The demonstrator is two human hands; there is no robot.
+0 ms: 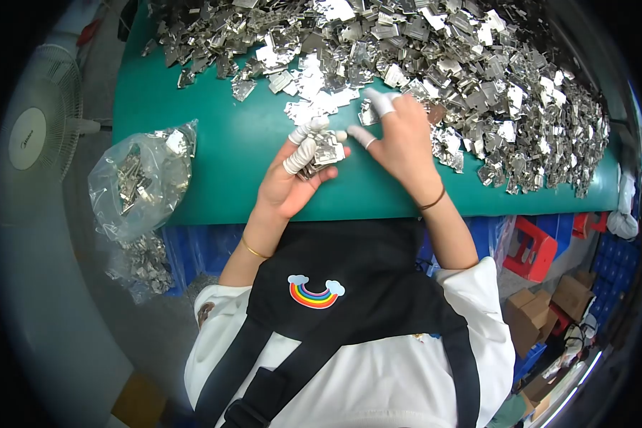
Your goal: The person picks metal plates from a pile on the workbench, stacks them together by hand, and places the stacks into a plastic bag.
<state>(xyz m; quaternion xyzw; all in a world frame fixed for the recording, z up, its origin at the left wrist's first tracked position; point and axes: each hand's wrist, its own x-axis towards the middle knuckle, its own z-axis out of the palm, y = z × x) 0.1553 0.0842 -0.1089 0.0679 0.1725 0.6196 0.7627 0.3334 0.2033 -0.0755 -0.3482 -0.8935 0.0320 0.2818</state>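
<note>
My left hand (284, 187) is closed around a small stack of shiny stamped metal pieces (327, 153), held just above the green tabletop. White finger cots cover some of its fingertips. To the right, my right hand (406, 135) hovers at the near edge of the big pile of metal pieces (406, 43). Its thumb and forefinger, both in white cots, are spread apart with no piece visibly gripped. A single metal piece (367, 113) lies close to the gap between them.
On the left of the green table (228, 157) sits a clear plastic bag (139, 182) with metal pieces inside, and another bag (148, 264) hangs lower. A fan (36, 128) stands at far left. A red stool (531, 250) and cardboard boxes (528, 317) are at lower right.
</note>
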